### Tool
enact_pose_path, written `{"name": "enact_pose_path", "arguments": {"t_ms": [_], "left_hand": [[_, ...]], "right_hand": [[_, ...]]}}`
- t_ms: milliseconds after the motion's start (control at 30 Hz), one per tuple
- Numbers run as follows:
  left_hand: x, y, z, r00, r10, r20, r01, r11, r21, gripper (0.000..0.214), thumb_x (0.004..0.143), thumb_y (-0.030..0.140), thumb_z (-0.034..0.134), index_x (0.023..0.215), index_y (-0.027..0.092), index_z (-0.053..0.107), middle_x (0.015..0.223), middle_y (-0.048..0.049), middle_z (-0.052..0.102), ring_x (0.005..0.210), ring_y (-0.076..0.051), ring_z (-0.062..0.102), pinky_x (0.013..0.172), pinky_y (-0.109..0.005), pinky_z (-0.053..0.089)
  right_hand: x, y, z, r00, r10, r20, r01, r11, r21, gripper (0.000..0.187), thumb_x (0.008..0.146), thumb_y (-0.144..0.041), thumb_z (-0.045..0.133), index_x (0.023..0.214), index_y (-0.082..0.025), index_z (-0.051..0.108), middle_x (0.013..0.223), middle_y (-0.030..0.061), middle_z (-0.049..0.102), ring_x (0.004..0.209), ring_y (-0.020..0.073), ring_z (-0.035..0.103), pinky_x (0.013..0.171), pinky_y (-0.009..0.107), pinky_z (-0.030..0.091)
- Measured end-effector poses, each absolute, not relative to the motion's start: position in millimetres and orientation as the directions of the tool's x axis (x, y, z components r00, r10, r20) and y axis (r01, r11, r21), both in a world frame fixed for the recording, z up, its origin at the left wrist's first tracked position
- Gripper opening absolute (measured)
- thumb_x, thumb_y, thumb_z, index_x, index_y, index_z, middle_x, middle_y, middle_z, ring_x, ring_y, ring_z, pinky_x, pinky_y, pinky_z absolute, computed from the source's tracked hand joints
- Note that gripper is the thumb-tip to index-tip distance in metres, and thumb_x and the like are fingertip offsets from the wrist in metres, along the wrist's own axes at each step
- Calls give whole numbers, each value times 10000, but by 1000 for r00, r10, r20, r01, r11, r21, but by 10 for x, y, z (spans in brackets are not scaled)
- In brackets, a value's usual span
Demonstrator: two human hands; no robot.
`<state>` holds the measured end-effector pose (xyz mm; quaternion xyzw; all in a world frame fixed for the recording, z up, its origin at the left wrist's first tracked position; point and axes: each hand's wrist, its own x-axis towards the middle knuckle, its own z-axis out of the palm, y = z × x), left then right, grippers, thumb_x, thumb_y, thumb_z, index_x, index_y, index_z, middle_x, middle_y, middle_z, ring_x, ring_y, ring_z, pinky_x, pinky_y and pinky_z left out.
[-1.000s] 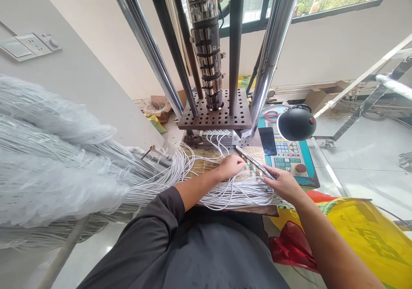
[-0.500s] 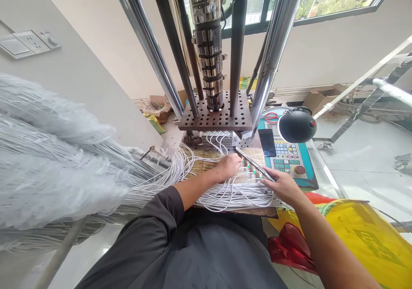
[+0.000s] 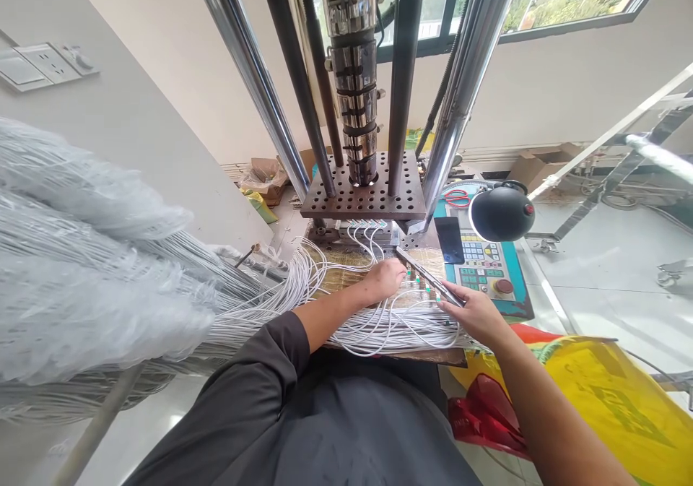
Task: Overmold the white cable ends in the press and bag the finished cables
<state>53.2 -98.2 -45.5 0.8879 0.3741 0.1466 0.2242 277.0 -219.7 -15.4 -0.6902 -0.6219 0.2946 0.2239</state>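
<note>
My right hand [image 3: 476,314] grips the near end of a long metal mould bar [image 3: 429,276], which slants from upper left to lower right above the bench. Several white cables with small green ends [image 3: 427,289] sit along the bar's left side. At the bar's far end, my left hand [image 3: 385,281] is closed in a pinch on a white cable; its fingertips partly hide the cable's end. Beneath both hands lies a thick bundle of white cables [image 3: 401,331] across the bench. Further back, several cables run into a metal mould [image 3: 368,233] under the press plate [image 3: 362,208].
Steel columns [image 3: 471,74] frame the press. On the right are a control panel [image 3: 490,266], a dark phone-like slab [image 3: 449,240], red-handled scissors [image 3: 456,197] and a black lamp [image 3: 501,211]. Plastic-wrapped cable bundles [image 3: 81,276] hang at left; a yellow bag [image 3: 611,392] lies at lower right.
The view has shifted very slightly. Both hands and the metal mould bar stay in nearly the same place, with the left fingers still at the bar's far end.
</note>
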Motion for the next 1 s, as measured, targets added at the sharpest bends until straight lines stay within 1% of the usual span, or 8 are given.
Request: {"name": "enact_pose_path", "arguments": {"t_ms": [233,433,700,767,833,900,967,1000], "left_hand": [[534,-1009,-443,663,745,76,618,-602,506,259,948,188,498,864,148,740,942,-85,679,912,-185,614,879,-305,489],[532,-988,-458,692,717,87,600,-638,483,263,947,196,488,831,160,721,919,-74,655,891,-181,607,858,-295,487],[568,-984,-480,661,745,88,639,-620,454,287,963,212,460,843,147,713,917,-90,655,876,-191,612,849,-312,500],[588,-999,-472,657,750,76,654,-618,436,295,966,201,448,836,139,706,911,-97,653,872,-195,615,853,-319,503],[586,-1046,-427,662,746,76,658,-627,417,276,963,194,456,845,129,696,921,-111,654,899,-209,621,878,-336,506],[529,-1117,-344,697,704,136,596,-675,435,233,963,204,478,900,125,689,971,-123,659,964,-222,621,927,-351,501],[403,-1176,-244,724,645,245,470,-721,510,204,970,230,498,971,140,682,1020,-116,665,1018,-215,616,970,-351,494],[318,-1183,-201,692,651,313,415,-712,566,193,973,250,512,998,154,678,1039,-108,666,1036,-209,615,981,-348,492]], "right_hand": [[2774,-2199,-159,51,991,-120,728,-119,-675,622,814,-462,630,1376,-193,629,1277,76,708,1151,317,672,1000,432,519],[2784,-2199,-182,45,990,-131,732,-122,-670,633,823,-480,625,1390,-198,615,1289,72,701,1164,315,664,1013,434,508],[2765,-2194,-159,31,987,-159,762,-126,-636,662,851,-484,587,1427,-158,575,1325,99,679,1198,310,641,1028,411,488],[2762,-2196,-156,29,986,-162,776,-125,-619,663,861,-483,576,1437,-156,563,1315,108,685,1191,305,641,1019,402,488],[2761,-2202,-172,24,990,-136,805,-100,-585,649,870,-474,564,1440,-163,560,1265,115,706,1154,298,651,998,396,494],[2752,-2214,-204,9,996,-87,847,-54,-529,638,884,-464,543,1443,-158,555,1167,124,722,1081,288,661,960,387,506],[2727,-2237,-239,-18,999,-43,888,-4,-460,629,904,-457,511,1448,-143,544,1088,127,704,1032,277,655,932,373,512],[2708,-2253,-250,-31,999,-33,905,14,-425,620,916,-454,491,1450,-141,539,1081,128,690,1027,275,650,921,366,514]]}}
